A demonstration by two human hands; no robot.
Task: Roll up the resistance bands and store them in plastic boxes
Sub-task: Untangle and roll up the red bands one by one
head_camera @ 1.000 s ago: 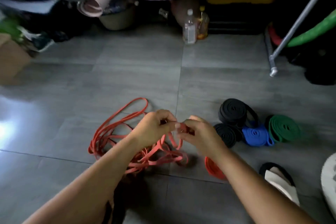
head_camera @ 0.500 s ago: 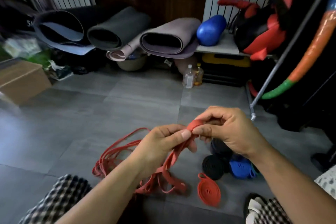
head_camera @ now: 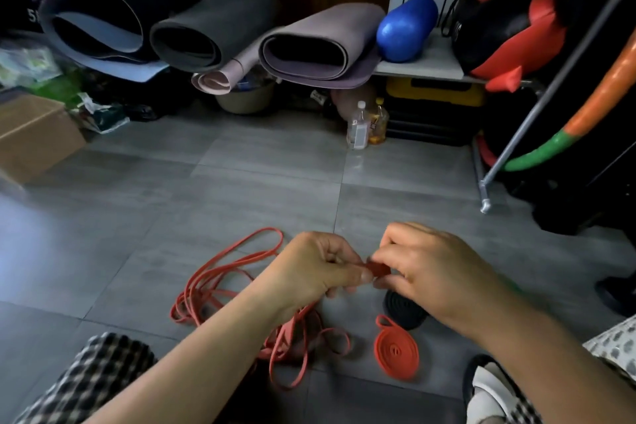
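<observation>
Our left hand (head_camera: 315, 274) and right hand (head_camera: 437, 272) both pinch one end of the red band (head_camera: 378, 268) between them. Its loose length trails down-left to the floor (head_camera: 241, 182), under our left arm.

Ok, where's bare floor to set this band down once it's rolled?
Bare floor lies left, between the loose red bands and the cardboard box, and ahead of the left hand up to the bottles. Crowded: below the right hand, where the red coil and black coil lie beside a slipper.
</observation>
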